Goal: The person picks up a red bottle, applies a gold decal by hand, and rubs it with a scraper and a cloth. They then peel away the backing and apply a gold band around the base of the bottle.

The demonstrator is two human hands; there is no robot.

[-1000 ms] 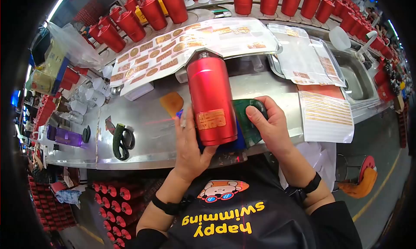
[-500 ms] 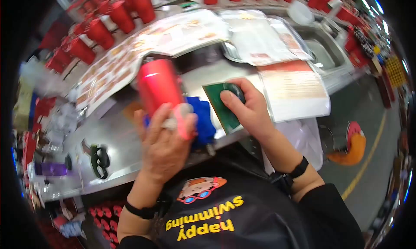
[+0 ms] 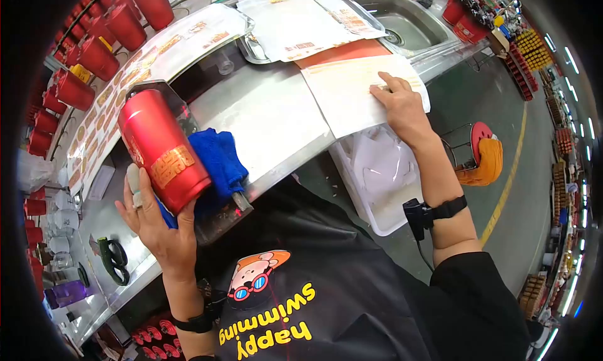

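Observation:
A red metal bottle (image 3: 157,147) with a gold printed design near its base lies tilted in a dark holder, partly on a blue cloth (image 3: 218,161). My left hand (image 3: 160,226) is around the bottle's base, thumb at the lower edge and fingers along the left side. Pale covers wrap one or two of its fingers. Over at the right, my right hand (image 3: 402,107) rests its fingertips on a white printed sheet (image 3: 342,97) that overhangs the table edge. Its fingers are partly stretched and apart; nothing shows in them.
Decal sheets (image 3: 182,44) and a metal tray (image 3: 251,50) lie across the back of the steel table. Red bottles (image 3: 125,27) stand behind them. A sink (image 3: 408,25) is at the far right, a white bin (image 3: 377,179) below the edge. Black-handled scissors (image 3: 113,260) lie at left.
My right hand has let go of the green card, now out of sight, and moved right onto the sheet. My left hand has moved lower on the bottle. The view has shifted.

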